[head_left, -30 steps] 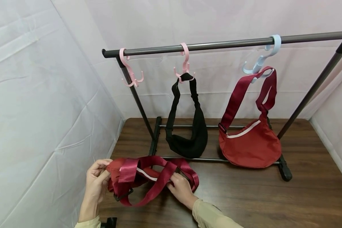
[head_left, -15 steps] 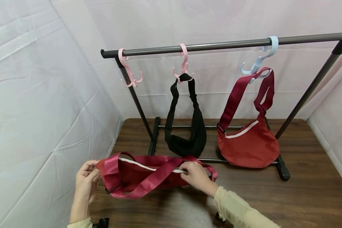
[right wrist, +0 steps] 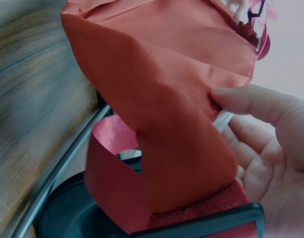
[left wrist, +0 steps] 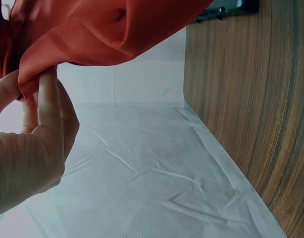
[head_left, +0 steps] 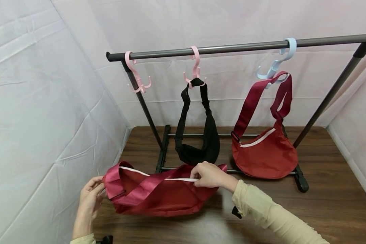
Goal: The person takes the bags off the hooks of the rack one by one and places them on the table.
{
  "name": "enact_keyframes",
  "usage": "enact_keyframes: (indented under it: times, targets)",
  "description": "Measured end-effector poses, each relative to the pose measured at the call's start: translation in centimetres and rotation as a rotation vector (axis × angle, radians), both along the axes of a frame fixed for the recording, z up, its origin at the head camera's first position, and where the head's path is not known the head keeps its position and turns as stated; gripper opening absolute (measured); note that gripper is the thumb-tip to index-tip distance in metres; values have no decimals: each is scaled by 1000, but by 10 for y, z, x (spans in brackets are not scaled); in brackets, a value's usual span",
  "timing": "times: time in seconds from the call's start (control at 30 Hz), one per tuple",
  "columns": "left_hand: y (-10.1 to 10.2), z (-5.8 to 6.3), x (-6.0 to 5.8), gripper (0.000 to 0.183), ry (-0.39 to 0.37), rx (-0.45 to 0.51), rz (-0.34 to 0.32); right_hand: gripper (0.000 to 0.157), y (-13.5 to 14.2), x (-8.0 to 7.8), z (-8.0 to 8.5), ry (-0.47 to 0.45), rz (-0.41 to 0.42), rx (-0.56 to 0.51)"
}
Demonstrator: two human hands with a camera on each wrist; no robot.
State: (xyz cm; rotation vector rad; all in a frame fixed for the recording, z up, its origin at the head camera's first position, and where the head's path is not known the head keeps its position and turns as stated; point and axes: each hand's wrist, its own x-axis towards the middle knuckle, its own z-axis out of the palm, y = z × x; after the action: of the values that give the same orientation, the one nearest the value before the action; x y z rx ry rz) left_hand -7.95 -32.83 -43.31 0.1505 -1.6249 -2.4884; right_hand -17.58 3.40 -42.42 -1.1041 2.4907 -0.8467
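A red shoulder bag (head_left: 167, 200) with a white zipper and a crimson strap is stretched sideways between my two hands, low over the table. At its left end, my left hand (head_left: 89, 200) pinches the fabric; the left wrist view shows red cloth (left wrist: 97, 34) between thumb and fingers. My right hand (head_left: 208, 176) pinches the bag's top edge beside the zipper, toward its right end. In the right wrist view the thumb (right wrist: 241, 101) presses the red fabric, with the strap's dark buckle (right wrist: 206, 223) below it.
A metal rack bar (head_left: 244, 48) spans the back. From it hang a bare pink hook (head_left: 138, 76), a pink hook (head_left: 196, 64) bearing a black bag (head_left: 199, 150), and a blue hook (head_left: 276, 64) bearing another red bag (head_left: 265, 159). White cloth (head_left: 42, 135) walls the left side.
My right hand has moved right and up, drawing the bunched bag out lengthwise. Its front panel now hangs spread out, facing me. My left hand has shifted slightly left.
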Motion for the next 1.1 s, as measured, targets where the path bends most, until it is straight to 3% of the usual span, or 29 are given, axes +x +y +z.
enact_keyframes:
  times: [0.17, 0.37, 0.53, 0.73, 0.9, 1.1]
  targets:
    - [-7, 0, 5, 33, -83, -51, 32, 11, -9, 3, 3, 5, 42, 27]
    - [-15, 4, 1, 32, -253, -212, 47, 13, -23, 1, -2, 7, 39, 88]
    - [-19, -2, -14, 30, -382, -299, 27, 20, -37, -11, -14, 27, -2, 188]
    - [-27, -14, -37, 24, -529, -436, -8, 44, -51, -30, -31, 15, 3, 260]
    - [-29, -23, -58, 16, -556, -527, -27, 50, -57, -43, -45, -42, -31, 293]
    - [-27, -34, -70, 6, -572, -579, 16, 51, -65, -49, -62, 12, -109, 306]
